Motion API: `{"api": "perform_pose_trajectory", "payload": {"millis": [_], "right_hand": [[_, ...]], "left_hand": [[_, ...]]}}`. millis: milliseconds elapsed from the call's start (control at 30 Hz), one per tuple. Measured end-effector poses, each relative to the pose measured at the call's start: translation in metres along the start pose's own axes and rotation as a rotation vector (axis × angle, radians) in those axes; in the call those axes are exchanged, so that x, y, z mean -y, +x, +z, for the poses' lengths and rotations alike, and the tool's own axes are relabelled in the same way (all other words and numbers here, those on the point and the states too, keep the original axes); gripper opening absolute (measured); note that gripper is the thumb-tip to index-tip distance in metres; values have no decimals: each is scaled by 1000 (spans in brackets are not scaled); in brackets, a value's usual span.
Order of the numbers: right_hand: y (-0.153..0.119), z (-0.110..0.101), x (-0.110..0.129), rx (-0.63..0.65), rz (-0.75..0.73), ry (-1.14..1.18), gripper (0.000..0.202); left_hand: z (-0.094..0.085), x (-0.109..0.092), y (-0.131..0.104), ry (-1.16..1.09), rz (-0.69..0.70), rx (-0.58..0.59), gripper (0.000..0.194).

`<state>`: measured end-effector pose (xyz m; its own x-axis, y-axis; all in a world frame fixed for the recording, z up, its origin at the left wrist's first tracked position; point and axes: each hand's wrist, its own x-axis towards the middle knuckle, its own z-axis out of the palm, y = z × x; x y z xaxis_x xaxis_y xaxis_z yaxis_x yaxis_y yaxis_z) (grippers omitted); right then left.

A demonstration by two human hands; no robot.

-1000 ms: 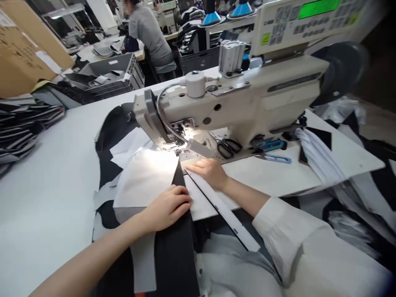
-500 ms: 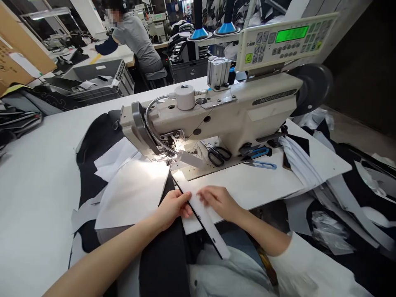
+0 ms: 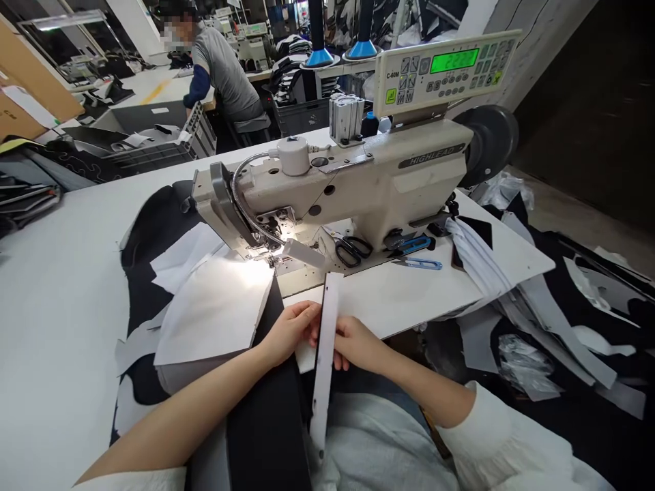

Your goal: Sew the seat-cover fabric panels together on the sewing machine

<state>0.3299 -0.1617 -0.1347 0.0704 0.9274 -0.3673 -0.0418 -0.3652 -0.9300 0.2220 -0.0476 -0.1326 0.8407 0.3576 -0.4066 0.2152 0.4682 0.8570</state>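
Observation:
A long white strip with a dark edge stands nearly upright between my hands at the table's front edge. My left hand pinches it from the left and my right hand holds it from the right. Beside my left hand lies a black fabric panel running down over the table edge, with a white fabric piece to its left under the lamp. The cream sewing machine stands just behind, its needle area lit.
Black scissors and blue snips lie on the machine bed. The control panel shows a green display. Folded white cloth hangs at the table's right. Fabric scraps cover the floor at the right. Another person works at a far table.
Both hands drew back from the needle toward the table's front edge. The white strip, earlier flat and slanted along the black panel, is now lifted and turned nearly upright between both hands.

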Motion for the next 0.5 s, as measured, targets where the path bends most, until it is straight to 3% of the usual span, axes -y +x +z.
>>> {"api": "perform_pose_trajectory", "payload": {"millis": [67, 233, 367, 500], "right_hand": [[4, -6, 4, -32, 5, 30, 21], [21, -29, 19, -253, 27, -76, 14], [42, -64, 33, -344, 37, -198, 15], [59, -106, 49, -495, 66, -358, 18]], "left_hand": [[1, -2, -1, 1, 4, 9, 43], [3, -3, 2, 206, -34, 83, 39], [-2, 0, 6, 60, -149, 2, 36], [-4, -1, 5, -51, -241, 54, 34]]}}
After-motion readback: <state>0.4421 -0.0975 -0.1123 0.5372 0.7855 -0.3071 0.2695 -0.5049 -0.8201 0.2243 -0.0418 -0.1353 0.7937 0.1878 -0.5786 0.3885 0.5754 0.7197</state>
